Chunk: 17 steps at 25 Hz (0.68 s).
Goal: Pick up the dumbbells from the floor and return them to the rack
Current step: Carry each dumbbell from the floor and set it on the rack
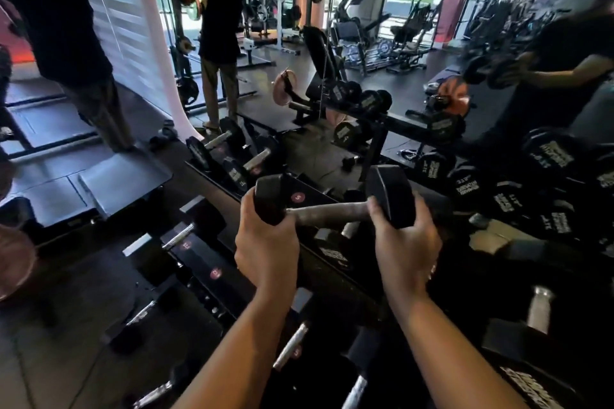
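Observation:
I hold a black hex dumbbell (329,212) with a worn metal handle level over the top tier of the black dumbbell rack (212,262). My left hand (265,249) grips its left head, and my right hand (403,249) cups its right head from below. Round red number labels mark the rack's slots. More dumbbells (292,345) rest on the lower tiers beneath my forearms, and a pair (232,156) sits at the rack's far left end.
A mirror behind the rack reflects benches, machines and me. A person (219,30) stands at the cable station at back left, another person (66,43) at the far left. Larger dumbbells (538,202) fill the rack to the right. Dark rubber floor lies at left.

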Tool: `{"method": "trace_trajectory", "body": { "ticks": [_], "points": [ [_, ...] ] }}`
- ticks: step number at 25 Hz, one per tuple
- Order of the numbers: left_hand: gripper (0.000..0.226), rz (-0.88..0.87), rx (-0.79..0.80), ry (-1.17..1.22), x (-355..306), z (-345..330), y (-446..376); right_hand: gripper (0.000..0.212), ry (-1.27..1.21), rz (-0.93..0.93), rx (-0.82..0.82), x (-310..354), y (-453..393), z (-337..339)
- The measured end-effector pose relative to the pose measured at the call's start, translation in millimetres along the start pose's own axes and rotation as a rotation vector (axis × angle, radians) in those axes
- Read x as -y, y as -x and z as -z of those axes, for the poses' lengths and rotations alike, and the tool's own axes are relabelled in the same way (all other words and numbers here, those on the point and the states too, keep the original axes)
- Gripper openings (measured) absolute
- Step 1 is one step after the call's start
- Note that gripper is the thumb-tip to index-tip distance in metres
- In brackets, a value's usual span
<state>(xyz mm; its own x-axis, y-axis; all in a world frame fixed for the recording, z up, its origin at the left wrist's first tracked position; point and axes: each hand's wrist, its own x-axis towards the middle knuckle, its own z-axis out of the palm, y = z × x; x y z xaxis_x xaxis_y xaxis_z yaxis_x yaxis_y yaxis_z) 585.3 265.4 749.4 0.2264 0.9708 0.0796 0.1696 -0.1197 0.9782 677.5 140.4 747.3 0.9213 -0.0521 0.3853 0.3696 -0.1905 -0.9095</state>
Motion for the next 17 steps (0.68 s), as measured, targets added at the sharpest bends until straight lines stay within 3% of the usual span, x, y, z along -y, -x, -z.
{"method": "trace_trajectory", "body": {
  "ticks": [5,17],
  "points": [
    [0.048,0.068,-0.06,0.028,18,-58,-76,0.041,0.01,0.061,0.073,-28,-68,-85],
    [0.061,0.285,-0.197,0.141,85,-192,-195,0.034,0.109,0.168,0.472,-117,-214,-265]
  ]
}}
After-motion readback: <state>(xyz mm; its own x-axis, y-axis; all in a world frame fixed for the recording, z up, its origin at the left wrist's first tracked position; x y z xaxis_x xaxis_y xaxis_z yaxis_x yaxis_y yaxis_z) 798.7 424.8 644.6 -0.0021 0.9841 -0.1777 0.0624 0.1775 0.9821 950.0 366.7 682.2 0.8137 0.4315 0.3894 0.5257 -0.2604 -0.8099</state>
